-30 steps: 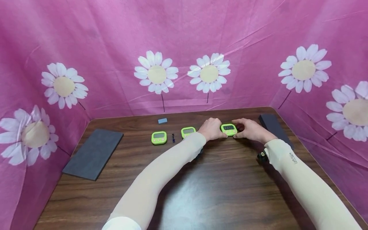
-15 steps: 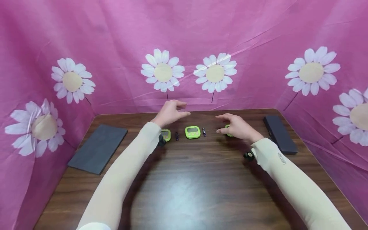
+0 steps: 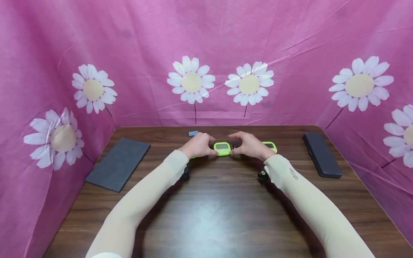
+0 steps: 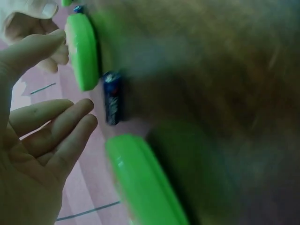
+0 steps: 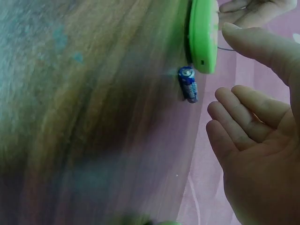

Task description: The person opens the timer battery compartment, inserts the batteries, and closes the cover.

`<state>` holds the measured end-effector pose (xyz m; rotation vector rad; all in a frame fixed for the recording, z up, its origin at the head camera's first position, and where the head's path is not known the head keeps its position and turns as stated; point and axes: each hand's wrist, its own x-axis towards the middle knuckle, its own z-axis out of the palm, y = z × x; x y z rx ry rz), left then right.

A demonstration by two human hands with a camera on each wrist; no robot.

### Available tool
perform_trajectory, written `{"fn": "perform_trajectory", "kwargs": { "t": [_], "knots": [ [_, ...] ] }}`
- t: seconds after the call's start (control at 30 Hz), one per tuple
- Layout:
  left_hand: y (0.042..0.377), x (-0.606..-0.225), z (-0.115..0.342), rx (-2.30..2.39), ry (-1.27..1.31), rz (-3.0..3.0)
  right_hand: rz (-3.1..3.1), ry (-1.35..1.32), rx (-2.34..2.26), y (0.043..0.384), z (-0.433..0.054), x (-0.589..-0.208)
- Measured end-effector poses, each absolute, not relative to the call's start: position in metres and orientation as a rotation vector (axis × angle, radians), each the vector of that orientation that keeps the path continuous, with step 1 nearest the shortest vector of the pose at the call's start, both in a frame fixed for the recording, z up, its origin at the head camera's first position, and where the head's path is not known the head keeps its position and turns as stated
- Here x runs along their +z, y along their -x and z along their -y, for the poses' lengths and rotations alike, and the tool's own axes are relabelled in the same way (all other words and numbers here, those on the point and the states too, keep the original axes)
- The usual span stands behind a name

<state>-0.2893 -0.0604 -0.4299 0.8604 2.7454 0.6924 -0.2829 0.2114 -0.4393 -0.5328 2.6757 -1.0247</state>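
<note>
A lime-green digital kitchen timer [image 3: 222, 148] with a grey screen lies flat near the back of the table, between my two hands. My left hand [image 3: 200, 145] is at its left side, thumb tip right at the edge and fingers loosely extended. On the opposite side, my right hand [image 3: 250, 146] has its thumb close to the timer and its fingers relaxed. A blue battery [image 4: 112, 98] lies left of this timer, and another battery [image 5: 188, 84] lies to its right. The left-hand green timer [image 4: 143, 183] is mostly hidden by my left wrist in the head view.
A third green timer [image 3: 270, 146] sits behind my right wrist. A small blue block [image 3: 193, 133] lies at the back. The dark grey flat board [image 3: 119, 164] is at the left, a long black case [image 3: 322, 155] at the right. Pink flowered cloth [image 3: 219, 43] encloses the table.
Both hands were at the right timer a second ago. They have left it, moving leftward, with the left hand lifting over the middle timer, and now flank the middle one.
</note>
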Motion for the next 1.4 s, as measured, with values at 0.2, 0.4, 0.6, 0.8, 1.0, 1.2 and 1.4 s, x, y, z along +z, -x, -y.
{"fn": "perform_trajectory", "kwargs": {
  "t": [0.2,0.4,0.6,0.8,1.0,1.2,1.4],
  "knots": [
    [0.288,-0.436,0.056,0.641,-0.894,-2.773,-2.688,0.564,-0.973,0.287,-0.205,-0.446],
    [0.289,-0.438,0.054,0.673,-0.864,-2.759,-2.719,0.591,-0.925,0.287,-0.202,-0.451],
    [0.289,-0.439,0.056,0.729,-0.863,-2.731,-2.727,0.584,-0.918,0.283,-0.200,-0.446],
    [0.286,-0.424,0.073,1.086,-0.834,-2.698,-2.703,0.558,-1.083,0.272,-0.202,-0.415],
    [0.264,-0.396,0.089,1.665,-0.772,-2.588,-2.650,0.574,-1.382,0.253,-0.200,-0.367],
    [0.234,-0.377,0.090,2.140,-0.811,-2.368,-2.460,0.636,-1.755,0.233,-0.190,-0.341],
    [0.207,-0.367,0.091,2.302,-0.750,-2.275,-2.357,0.688,-1.911,0.213,-0.179,-0.335]
  ]
}}
